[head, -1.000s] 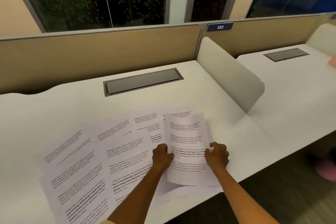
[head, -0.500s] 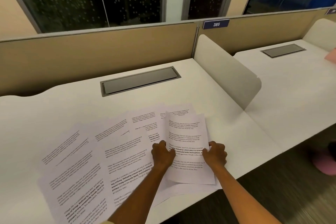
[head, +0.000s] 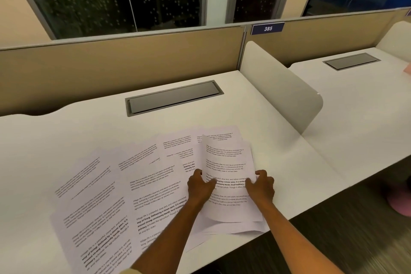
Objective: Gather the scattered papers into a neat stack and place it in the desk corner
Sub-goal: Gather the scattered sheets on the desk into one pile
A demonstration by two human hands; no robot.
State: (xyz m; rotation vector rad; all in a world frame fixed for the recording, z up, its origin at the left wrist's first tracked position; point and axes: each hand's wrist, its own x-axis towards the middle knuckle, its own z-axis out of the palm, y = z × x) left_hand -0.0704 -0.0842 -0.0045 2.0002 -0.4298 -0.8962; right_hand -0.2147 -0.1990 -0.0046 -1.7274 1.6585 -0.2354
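Note:
Several printed white sheets [head: 106, 202] lie fanned across the near half of the white desk [head: 66, 131]. At the right end of the fan a small pile of sheets [head: 226, 162] is gripped at both sides. My left hand [head: 199, 187] pinches its left edge, which curls upward. My right hand [head: 261, 187] holds its right edge. Several more sheets stick out below this pile at the desk's front edge. The desk's back right corner [head: 233, 78] lies where the beige partition meets the divider.
A grey cable hatch [head: 173, 98] is set into the desk behind the papers. A rounded beige divider [head: 280, 87] stands at the right edge, with a second desk [head: 360, 104] beyond it. A pink object [head: 400, 204] sits on the floor at right.
Both hands have slid slightly up the pile, and its left edge now lifts and curls higher off the sheets beneath.

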